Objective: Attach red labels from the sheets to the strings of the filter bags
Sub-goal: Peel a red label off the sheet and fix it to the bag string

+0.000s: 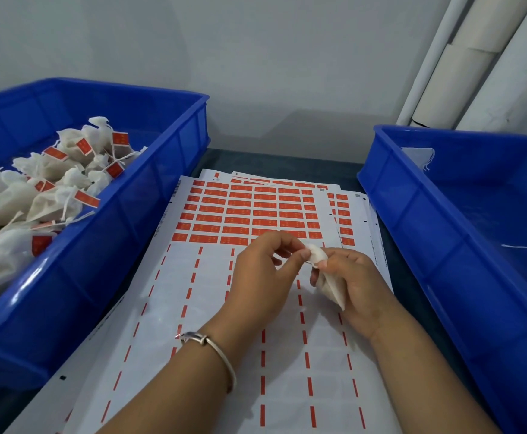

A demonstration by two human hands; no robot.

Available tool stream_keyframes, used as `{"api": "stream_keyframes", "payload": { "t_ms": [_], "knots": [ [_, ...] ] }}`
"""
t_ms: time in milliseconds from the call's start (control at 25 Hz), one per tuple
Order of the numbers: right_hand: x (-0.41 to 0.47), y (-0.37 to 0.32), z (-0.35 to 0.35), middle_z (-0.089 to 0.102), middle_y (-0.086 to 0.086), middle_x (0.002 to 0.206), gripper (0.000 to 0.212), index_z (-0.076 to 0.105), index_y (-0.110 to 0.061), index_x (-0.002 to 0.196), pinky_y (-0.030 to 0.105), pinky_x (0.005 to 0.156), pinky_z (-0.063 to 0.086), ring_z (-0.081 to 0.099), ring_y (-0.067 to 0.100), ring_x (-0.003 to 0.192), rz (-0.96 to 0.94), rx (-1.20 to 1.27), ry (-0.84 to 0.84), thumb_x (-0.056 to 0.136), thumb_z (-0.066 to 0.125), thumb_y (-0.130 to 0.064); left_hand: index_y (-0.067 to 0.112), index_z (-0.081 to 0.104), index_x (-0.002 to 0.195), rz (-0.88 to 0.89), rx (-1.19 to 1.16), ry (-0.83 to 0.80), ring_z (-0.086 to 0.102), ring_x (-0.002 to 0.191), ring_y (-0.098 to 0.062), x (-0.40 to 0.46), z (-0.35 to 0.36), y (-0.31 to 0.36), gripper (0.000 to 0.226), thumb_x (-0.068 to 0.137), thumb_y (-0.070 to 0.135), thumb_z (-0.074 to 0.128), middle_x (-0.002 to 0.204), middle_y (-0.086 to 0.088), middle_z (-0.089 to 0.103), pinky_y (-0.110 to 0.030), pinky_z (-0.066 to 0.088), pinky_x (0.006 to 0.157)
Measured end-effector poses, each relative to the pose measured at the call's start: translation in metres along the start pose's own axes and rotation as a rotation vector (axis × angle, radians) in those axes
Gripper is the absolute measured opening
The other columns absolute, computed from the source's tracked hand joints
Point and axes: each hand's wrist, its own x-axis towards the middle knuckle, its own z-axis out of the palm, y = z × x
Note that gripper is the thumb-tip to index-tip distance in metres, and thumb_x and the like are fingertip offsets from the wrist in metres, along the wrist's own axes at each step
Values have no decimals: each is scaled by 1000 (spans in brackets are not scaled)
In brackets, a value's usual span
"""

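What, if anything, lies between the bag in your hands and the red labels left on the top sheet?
Nothing visible: both hands hold the filter bag just above the label sheet, and the remaining red labels lie uncovered just beyond the fingertips.

Inspector: Arms?
Clerk: Both forearms bare, no sleeves in view.
Inspector: Anything worn?
Clerk: One thin silver bangle (pixel 212 349) on the left wrist, with a small clasp. No gloves on either hand.

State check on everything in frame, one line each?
Left hand: pinching the bag's top.
Right hand: gripping the filter bag.
Filter bag: held, no label yet.
Top label sheet: near rows peeled, far rows full.
Left bin: holds labelled bags.
Right bin: few unlabelled bags.
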Motion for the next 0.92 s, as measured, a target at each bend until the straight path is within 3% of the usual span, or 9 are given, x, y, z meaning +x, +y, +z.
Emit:
{"api": "stream_keyframes", "payload": {
  "t_ms": [120,240,320,440,560,720,920],
  "knots": [
    [0,1,0,73,-7,90,22,68,-14,103,22,67,52,64,14,85,29,154,18,92,51,-9,49,52,80,98,63,-25,51,85,9,-3,-1,0,27,87,25,63,86,37,48,-4,39,69],
    [2,-1,-1,73,-4,99,29,76,-29,90,35,81,52,63,22,98,43,273,44,92,52,-11,46,59,101,205,130,-45,43,97,17,-6,-1,-2,27,85,26,66,97,42,42,-4,36,79],
    [1,-2,0,73,-6,98,34,76,-38,81,36,85,52,63,23,101,33,285,45,93,54,-16,36,65,103,290,191,25,42,99,12,-7,1,-4,26,80,27,71,106,34,45,-6,31,82],
    [2,1,2,73,-6,101,25,76,-32,87,35,84,56,65,23,103,35,270,49,92,56,-18,29,70,94,358,251,138,41,104,-1,-7,2,-6,22,73,28,76,114,10,58,-12,29,86],
    [3,4,3,73,-5,103,19,73,-27,95,36,84,56,65,23,104,47,253,44,92,57,-17,28,74,94,339,293,162,41,107,-5,-7,1,-7,20,74,31,72,114,4,62,-18,30,88],
    [5,5,3,73,-8,97,27,77,-34,82,31,79,57,65,22,101,49,233,55,91,58,-17,24,75,94,339,361,165,51,105,-14,-6,1,-6,29,77,39,58,107,5,66,-26,37,86],
    [5,7,4,73,-7,104,25,76,-35,85,38,89,53,66,20,104,48,221,36,89,60,-17,33,60,86,220,327,59,35,97,3,-5,4,-11,10,81,37,68,102,22,44,-9,27,84]
  ]
}}
